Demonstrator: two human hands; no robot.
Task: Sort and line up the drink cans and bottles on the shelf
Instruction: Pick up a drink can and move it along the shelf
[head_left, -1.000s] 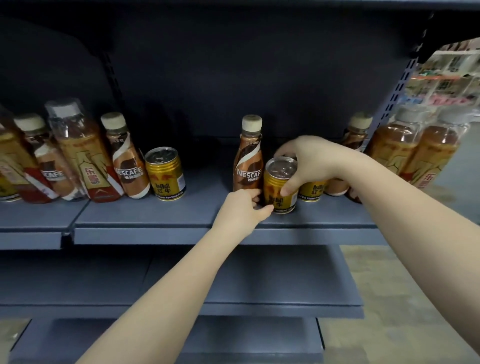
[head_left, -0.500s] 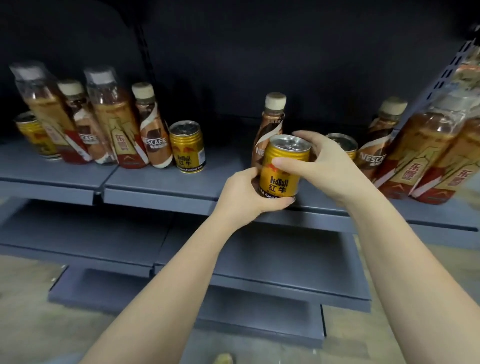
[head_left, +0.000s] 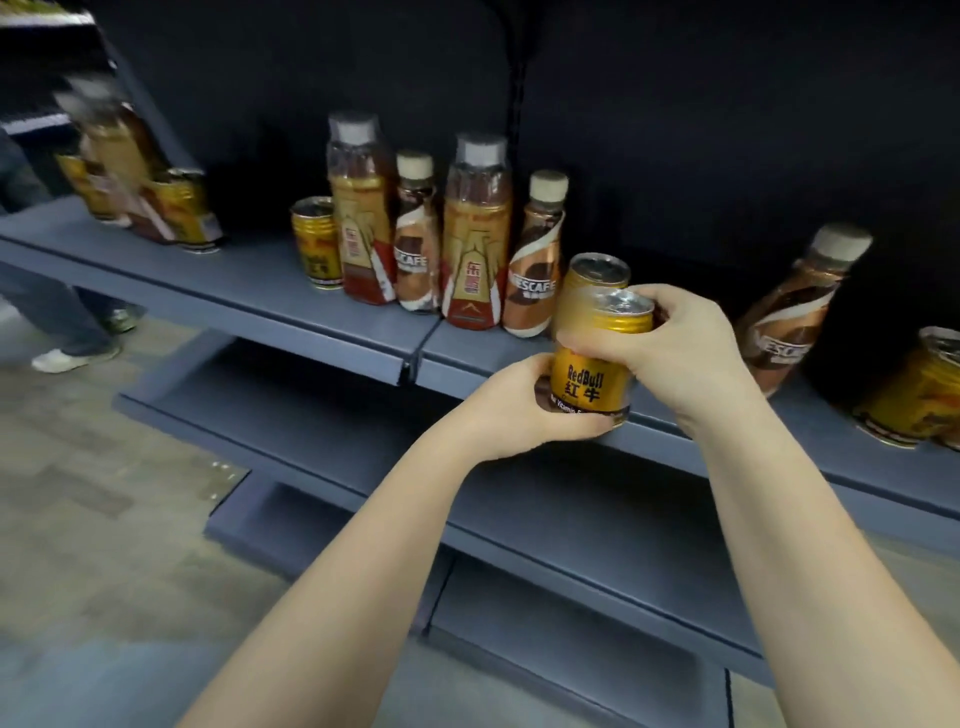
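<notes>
Both hands grip one gold can (head_left: 592, 374) at the shelf (head_left: 260, 306) edge, the left hand (head_left: 511, 410) cupping its base and the right hand (head_left: 670, 348) its top, while cans and bottles (head_left: 470, 234) stand mixed, so sorting looks barely begun.

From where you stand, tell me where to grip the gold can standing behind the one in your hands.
Take the gold can around its shoulder just under the rim, coming from above: it stands upright, the Nescafe bottle crowds its left side, and the held Red Bull can covers its lower body.
</notes>
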